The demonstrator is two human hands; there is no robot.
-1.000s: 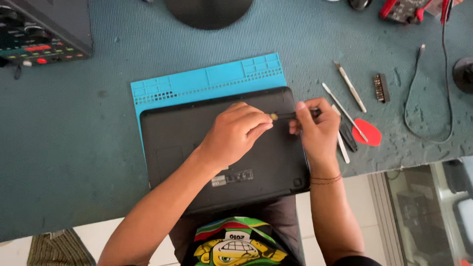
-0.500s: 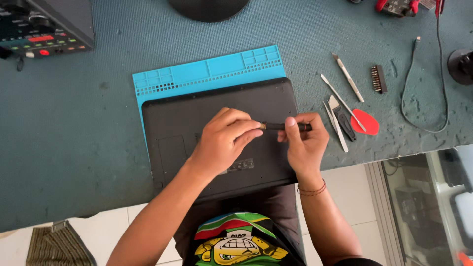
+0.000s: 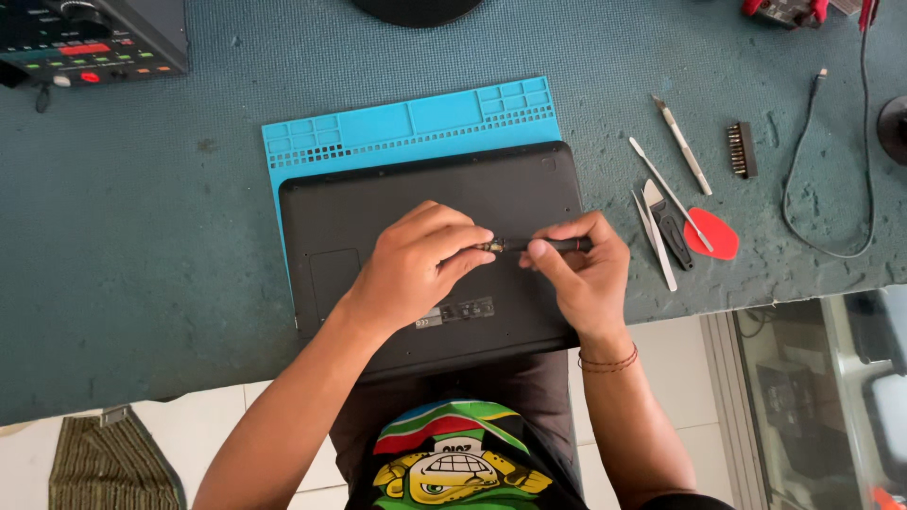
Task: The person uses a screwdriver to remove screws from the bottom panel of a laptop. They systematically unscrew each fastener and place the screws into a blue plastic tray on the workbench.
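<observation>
At the centre of the bench, a matte black laptop [image 3: 425, 203] is laid underside up on a ribbed blue silicone mat [image 3: 406, 123]. A slim black screwdriver [image 3: 543, 246] is held level above its base: the handle is pinched by the right hand [image 3: 586, 279], and the metal tip end is pinched by the fingers of the left hand [image 3: 416, 269]. A pale rectangular label [image 3: 456, 313] lies on the base at 6 o'clock from the hands. The worktop [image 3: 142, 246] is covered in rough teal material. At 3 o'clock lie slender metal tools [image 3: 673, 179] and a red teardrop pick [image 3: 713, 236]; pale floor tiles are seen at 6 o'clock.
</observation>
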